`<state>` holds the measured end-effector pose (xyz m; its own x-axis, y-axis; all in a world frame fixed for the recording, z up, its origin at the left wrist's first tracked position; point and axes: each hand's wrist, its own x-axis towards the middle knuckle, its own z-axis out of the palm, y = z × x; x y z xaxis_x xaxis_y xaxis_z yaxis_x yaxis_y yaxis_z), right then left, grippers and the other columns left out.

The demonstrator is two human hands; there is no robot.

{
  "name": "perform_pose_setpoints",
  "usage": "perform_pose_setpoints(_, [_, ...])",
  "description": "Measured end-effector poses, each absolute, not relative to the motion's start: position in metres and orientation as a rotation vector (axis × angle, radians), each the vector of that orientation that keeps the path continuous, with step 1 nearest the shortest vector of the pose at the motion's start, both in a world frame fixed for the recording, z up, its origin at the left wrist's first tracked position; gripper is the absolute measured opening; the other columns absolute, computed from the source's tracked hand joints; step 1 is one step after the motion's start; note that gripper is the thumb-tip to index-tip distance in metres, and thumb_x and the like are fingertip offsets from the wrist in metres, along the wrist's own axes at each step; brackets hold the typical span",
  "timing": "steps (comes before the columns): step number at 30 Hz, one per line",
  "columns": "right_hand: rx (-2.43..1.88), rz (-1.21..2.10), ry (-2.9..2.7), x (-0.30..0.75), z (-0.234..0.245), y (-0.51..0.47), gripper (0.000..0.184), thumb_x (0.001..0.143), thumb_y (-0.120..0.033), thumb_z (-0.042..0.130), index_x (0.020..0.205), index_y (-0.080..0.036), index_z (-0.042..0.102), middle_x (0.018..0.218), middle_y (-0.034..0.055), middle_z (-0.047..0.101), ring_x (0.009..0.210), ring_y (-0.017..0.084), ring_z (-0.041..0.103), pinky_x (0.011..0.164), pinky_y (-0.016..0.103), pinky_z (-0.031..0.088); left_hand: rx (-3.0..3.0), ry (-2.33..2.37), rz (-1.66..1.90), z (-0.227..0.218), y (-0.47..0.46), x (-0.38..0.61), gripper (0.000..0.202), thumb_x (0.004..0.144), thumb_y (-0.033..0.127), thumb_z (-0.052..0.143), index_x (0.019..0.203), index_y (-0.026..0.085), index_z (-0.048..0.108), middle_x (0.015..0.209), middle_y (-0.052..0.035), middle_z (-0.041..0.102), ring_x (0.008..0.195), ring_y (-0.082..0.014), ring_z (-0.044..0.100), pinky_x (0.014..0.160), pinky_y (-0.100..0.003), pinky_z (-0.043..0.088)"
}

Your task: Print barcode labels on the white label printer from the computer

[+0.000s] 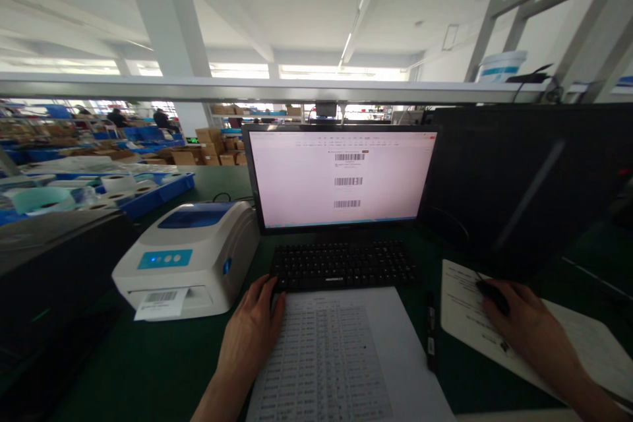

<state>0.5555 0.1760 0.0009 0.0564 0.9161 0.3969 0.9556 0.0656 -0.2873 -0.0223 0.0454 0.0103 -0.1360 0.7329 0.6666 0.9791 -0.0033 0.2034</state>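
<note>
My left hand (256, 320) rests at the lower left corner of the black keyboard (341, 264), fingertips on its keys, holding nothing; the thumb lies over the edge of the printed list (326, 356). On the right, my right hand (529, 326) is wrapped over a black computer mouse (493, 297), which sits on a printed sheet (459, 303). Behind the keyboard stands a monitor (297, 178) displaying several barcodes in a column. A white label printer (198, 237) is left of the keyboard, with a barcode label (161, 304) sticking out of its front slot.
A black marker (431, 333) lies between the list and the mouse's sheet. The blue tray (163, 194) behind the printer holds rolls. A dark panel (519, 191) stands right of the monitor. A shelf (277, 89) crosses overhead, bearing a white bucket (502, 67).
</note>
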Motion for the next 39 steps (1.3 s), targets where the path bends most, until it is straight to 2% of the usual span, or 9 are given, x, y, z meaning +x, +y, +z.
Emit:
perform_pose_setpoints(7, [-1.855, -0.115, -1.879, 0.556, 0.0006, 0.1763, 0.078, 0.1, -0.071, 0.04, 0.143, -0.017, 0.077, 0.148, 0.0234, 0.071, 0.125, 0.046, 0.075, 0.101, 0.065, 0.067, -1.769, -1.917, -0.906, 0.0112, 0.0448, -0.0224, 0.042, 0.117, 0.042, 0.052, 0.141, 0.017, 0.075, 0.146, -0.0185, 0.079, 0.123, -0.0365, 0.085, 0.104, -0.056, 0.074])
perform_pose_setpoints(15, [-1.894, -0.074, -1.854, 0.5552, 0.003, 0.1753, 0.079, 0.098, -0.072, 0.041, 0.144, -0.018, 0.077, 0.151, 0.0237, 0.07, 0.125, 0.047, 0.075, 0.097, 0.064, 0.068, -1.772, -1.911, -0.908, 0.011, 0.045, -0.0231, 0.041, 0.118, 0.042, 0.052, 0.141, 0.017, 0.075, 0.146, -0.0175, 0.08, 0.123, -0.0359, 0.085, 0.103, -0.055, 0.074])
perform_pose_setpoints(33, [-1.893, -0.069, -1.875, 0.5527, 0.0064, 0.1734, 0.085, 0.098, -0.073, 0.038, 0.144, -0.013, 0.077, 0.151, 0.0256, 0.069, 0.127, 0.047, 0.073, 0.104, 0.066, 0.067, -1.766, -1.914, -0.888, 0.0118, 0.0443, -0.0223, 0.042, 0.118, 0.042, 0.051, 0.141, 0.017, 0.075, 0.146, -0.0183, 0.08, 0.122, -0.0357, 0.085, 0.103, -0.054, 0.074])
perform_pose_setpoints(39, [-1.883, -0.087, -1.877, 0.5529, 0.0054, 0.1748, 0.081, 0.1, -0.07, 0.038, 0.143, -0.014, 0.077, 0.149, 0.0258, 0.069, 0.124, 0.046, 0.074, 0.099, 0.065, 0.068, -1.766, -1.926, -0.89, 0.0132, 0.0434, -0.0213, 0.044, 0.118, 0.043, 0.05, 0.142, 0.015, 0.075, 0.146, -0.0196, 0.079, 0.123, -0.0364, 0.085, 0.104, -0.056, 0.074])
